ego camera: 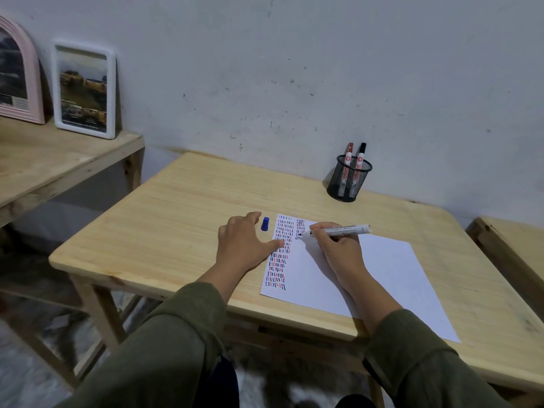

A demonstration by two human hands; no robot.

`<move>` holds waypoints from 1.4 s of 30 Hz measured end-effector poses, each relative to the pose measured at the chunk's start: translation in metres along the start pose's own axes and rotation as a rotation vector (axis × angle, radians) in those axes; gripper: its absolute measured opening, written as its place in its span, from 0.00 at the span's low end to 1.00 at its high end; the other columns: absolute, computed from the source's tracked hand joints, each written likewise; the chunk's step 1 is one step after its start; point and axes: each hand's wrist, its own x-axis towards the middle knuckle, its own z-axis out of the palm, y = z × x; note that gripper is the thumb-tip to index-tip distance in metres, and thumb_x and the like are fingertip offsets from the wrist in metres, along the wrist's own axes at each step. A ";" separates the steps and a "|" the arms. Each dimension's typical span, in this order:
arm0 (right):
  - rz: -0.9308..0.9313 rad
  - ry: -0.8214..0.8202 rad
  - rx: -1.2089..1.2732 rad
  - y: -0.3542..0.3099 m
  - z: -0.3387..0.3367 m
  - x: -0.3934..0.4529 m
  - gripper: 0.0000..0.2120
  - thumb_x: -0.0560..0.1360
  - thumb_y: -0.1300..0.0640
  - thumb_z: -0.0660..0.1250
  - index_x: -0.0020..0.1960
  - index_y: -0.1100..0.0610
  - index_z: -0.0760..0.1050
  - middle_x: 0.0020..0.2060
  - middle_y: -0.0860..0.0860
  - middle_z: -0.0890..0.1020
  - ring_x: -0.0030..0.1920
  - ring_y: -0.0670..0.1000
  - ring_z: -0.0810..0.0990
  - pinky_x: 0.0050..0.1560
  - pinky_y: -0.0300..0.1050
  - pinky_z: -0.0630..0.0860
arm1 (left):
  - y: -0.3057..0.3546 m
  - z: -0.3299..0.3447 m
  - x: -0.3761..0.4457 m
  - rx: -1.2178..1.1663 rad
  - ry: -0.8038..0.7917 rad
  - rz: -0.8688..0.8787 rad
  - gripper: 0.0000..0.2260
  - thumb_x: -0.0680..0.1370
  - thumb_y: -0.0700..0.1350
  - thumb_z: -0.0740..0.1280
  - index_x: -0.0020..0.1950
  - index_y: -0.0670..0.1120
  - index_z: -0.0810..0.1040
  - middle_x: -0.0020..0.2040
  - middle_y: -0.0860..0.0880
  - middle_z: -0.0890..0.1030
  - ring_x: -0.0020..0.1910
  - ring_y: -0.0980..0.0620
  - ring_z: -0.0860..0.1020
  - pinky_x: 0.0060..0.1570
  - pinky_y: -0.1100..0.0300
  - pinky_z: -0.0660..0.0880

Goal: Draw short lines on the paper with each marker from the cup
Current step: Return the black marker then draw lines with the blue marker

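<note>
A white sheet of paper (382,266) lies on the wooden table, its left strip filled with rows of short red, blue and black lines. My right hand (338,248) grips an uncapped white marker (344,230), its tip touching the paper beside a second column of lines. My left hand (244,245) rests flat, fingers spread, with the thumb pressing the paper's left edge. The marker's blue cap (265,224) lies on the table just beyond my left hand. A black mesh cup (349,179) at the back holds a red-capped and a black-capped marker.
The wooden table (164,219) stands against a grey wall. To the left, a higher wooden shelf (44,160) carries a white picture frame (84,89) and a pink arched frame (17,75). Another wooden surface (512,245) sits at the right edge.
</note>
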 end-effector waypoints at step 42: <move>-0.298 -0.071 0.088 -0.084 -0.037 -0.013 0.11 0.75 0.61 0.65 0.43 0.47 0.81 0.32 0.43 0.82 0.34 0.44 0.79 0.38 0.39 0.76 | 0.118 -0.044 0.011 -1.168 -0.326 -0.394 0.06 0.74 0.51 0.69 0.41 0.50 0.77 0.37 0.55 0.80 0.40 0.61 0.76 0.38 0.63 0.66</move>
